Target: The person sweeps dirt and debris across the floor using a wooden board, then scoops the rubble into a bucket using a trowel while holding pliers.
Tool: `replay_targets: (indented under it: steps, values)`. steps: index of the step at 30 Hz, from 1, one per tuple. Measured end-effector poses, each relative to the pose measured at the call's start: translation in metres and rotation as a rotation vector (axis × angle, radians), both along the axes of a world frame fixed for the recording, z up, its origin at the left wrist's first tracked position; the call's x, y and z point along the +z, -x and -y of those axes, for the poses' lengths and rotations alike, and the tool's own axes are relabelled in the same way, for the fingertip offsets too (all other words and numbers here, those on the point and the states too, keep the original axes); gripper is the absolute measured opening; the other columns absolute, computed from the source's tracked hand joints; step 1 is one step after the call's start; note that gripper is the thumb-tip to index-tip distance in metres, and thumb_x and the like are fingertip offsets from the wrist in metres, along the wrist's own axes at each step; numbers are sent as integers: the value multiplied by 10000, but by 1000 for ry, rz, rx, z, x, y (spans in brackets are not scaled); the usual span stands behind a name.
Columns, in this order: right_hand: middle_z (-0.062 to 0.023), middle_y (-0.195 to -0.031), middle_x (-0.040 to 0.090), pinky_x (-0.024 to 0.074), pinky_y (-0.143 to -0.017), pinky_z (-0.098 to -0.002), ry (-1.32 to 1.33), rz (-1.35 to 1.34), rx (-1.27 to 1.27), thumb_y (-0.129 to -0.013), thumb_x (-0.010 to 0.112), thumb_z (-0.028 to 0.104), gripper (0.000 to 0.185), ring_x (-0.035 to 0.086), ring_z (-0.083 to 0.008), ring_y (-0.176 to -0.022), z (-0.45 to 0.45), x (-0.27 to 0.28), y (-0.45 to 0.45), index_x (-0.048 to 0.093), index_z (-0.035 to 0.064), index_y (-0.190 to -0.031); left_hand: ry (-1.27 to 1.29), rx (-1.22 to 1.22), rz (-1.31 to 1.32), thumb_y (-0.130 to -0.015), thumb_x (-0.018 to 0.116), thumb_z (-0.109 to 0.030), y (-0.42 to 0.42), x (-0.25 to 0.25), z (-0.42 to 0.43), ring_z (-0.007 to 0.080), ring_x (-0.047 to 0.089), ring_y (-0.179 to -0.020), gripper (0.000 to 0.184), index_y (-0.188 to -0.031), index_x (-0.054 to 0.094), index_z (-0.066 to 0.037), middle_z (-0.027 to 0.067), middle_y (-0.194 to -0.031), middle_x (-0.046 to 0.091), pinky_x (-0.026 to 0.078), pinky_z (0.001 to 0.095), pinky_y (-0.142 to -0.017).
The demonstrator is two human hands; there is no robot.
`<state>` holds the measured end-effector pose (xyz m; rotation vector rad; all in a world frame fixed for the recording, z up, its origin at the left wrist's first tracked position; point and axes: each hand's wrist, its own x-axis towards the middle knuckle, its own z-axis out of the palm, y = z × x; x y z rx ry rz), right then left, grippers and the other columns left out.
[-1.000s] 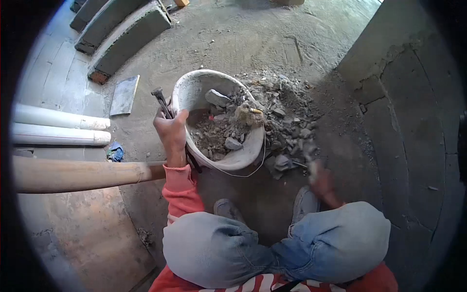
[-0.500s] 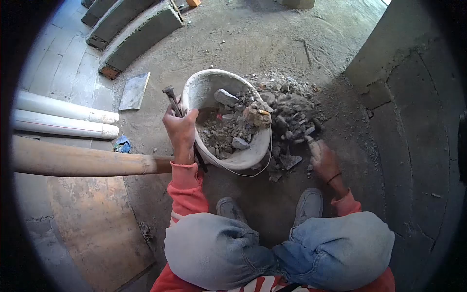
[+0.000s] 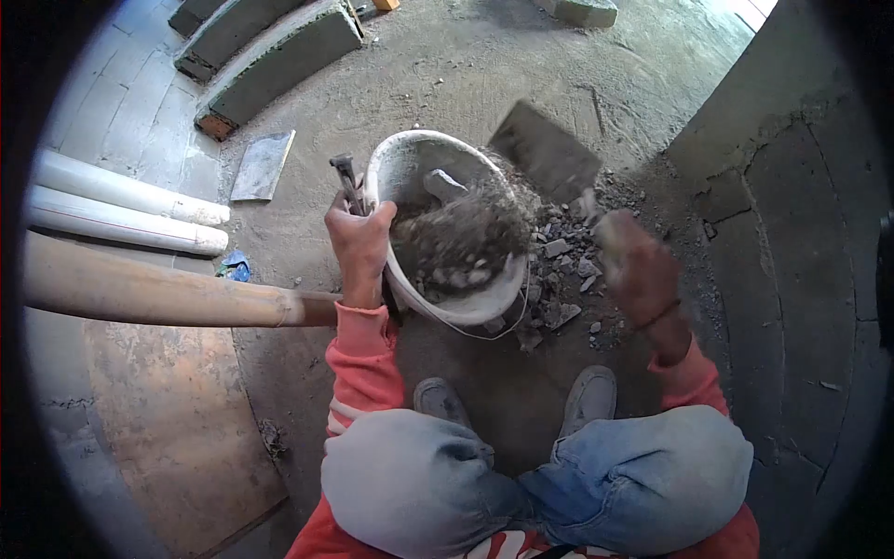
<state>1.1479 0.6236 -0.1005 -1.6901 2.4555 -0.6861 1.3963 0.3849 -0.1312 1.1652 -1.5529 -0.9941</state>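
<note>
A white, dusty bucket (image 3: 399, 149) with a thin wire handle stands tilted between my feet and a rubble heap. My left hand (image 3: 358, 240) is closed at its left rim, with a dark metal tool resembling a hammer (image 3: 343, 170) in the same grip. My right hand (image 3: 638, 265) is closed on the handle of a trowel, smeared by motion. The trowel's flat, squarish blade (image 3: 545, 151) is raised and tilted beside the bucket's right rim. Blurred debris (image 3: 461, 233) falls inside the bucket, around a pale stone chunk (image 3: 444, 184). Loose rubble (image 3: 563, 270) lies right of it.
White pipes (image 3: 130, 221) and a tan pole (image 3: 168, 284) lie at the left, above a stained board (image 3: 182, 419). A flat tile (image 3: 263, 166) rests near grey blocks (image 3: 279, 65). A rough wall (image 3: 764, 121) stands at the right. My shoes (image 3: 589, 401) are below the rubble.
My right hand has lifted the trowel from the rubble heap up to the bucket's right rim, and debris now drops into the bucket. The heap looks smaller. My left hand keeps its grip.
</note>
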Motion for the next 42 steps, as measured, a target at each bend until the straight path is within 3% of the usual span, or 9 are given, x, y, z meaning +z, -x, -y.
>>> replay_targets:
  steps: [1,7,11,12,14,24,25,36,42]
  values:
    - [-219,-881,615,464,-666,-530,-72,2,-80,-765,604,126,324,589,-441,-810,3,-11,23,511,134,-1075,-101,-17,59,-687,646,8,-6,2,0,149,621,-842,440,-1120,587,62,93,-987,649,486,265,-784]
    - [-231,-850,624,466,-684,-532,-318,-103,-359,-762,615,153,370,591,-452,-817,22,-144,193,506,130,-1115,-98,-12,-80,-683,645,-34,-18,1,3,131,603,-815,378,-1047,615,62,79,-939,648,468,254,-747]
    - [-230,-939,626,474,-769,-511,-288,-75,37,-747,604,169,402,593,-434,-898,39,-196,189,503,89,-1128,-142,-5,-90,-684,645,-29,-24,-3,12,133,602,-814,392,-1064,612,62,76,-945,644,463,250,-753]
    - [-229,-990,623,467,-826,-502,-233,-79,247,-739,596,167,424,584,-429,-949,42,-195,165,502,91,-1146,-132,-17,-112,-685,644,-27,-23,-5,11,133,601,-809,385,-1058,613,63,76,-941,644,462,248,-751]
    - [-222,-985,622,465,-823,-504,-425,173,45,-719,606,188,457,591,-424,-932,51,-184,117,509,66,-1149,-126,-13,-118,-685,646,-28,-16,1,7,134,601,-806,380,-1052,614,63,76,-938,644,462,249,-749]
    - [-241,-925,601,468,-758,-488,-192,359,88,-707,648,202,364,581,-434,-887,1,-173,49,529,25,-1002,-83,-50,-6,-687,616,0,-6,0,8,162,612,-901,456,-1134,571,85,108,-1029,633,472,269,-814]
    - [-235,-949,610,477,-783,-484,-190,383,92,-698,658,198,392,585,-427,-922,-4,-169,50,545,24,-1030,-54,-48,-95,-677,663,-35,-5,0,6,142,601,-799,356,-1017,613,57,76,-919,643,465,266,-754]
    - [-198,-845,601,472,-642,-485,-106,130,41,-742,606,154,269,594,-412,-777,-12,9,11,554,61,-988,-80,-37,-61,-673,640,-26,-5,5,2,147,606,-803,366,-1027,618,64,85,-922,649,469,269,-753]
    - [-151,-938,608,492,-649,-481,-46,18,-16,-775,516,115,276,605,-385,-786,-9,-5,-10,579,131,-1044,-94,-50,-48,-675,641,-6,1,11,-2,137,608,-836,388,-1055,607,64,78,-947,644,469,258,-773]
